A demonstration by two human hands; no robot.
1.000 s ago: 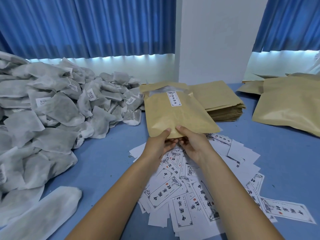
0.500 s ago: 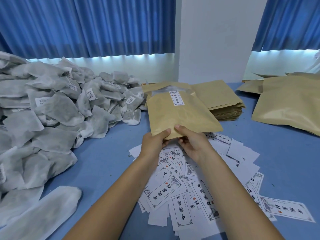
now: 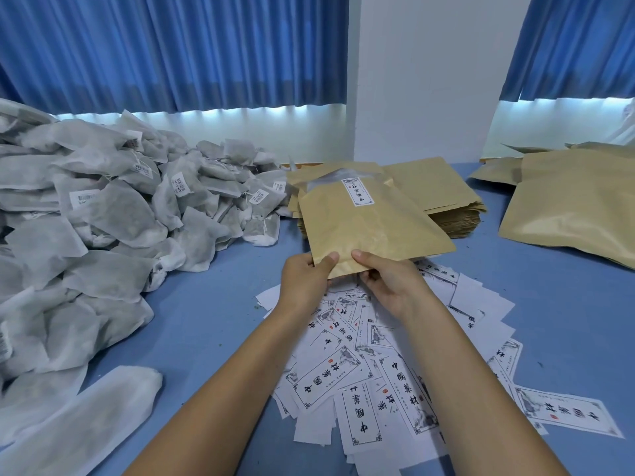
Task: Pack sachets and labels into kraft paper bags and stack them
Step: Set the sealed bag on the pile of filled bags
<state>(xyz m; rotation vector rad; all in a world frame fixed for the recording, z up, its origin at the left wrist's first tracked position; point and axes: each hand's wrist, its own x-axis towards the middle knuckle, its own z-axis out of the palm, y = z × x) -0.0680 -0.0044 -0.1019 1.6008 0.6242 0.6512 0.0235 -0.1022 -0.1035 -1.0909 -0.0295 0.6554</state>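
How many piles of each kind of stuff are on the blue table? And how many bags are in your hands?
Sachet heap: 1
Label spread: 1
Kraft bag piles: 2, the middle stack and the right pile
Held kraft bag: 1, gripped by the left hand and right hand
Total: 5
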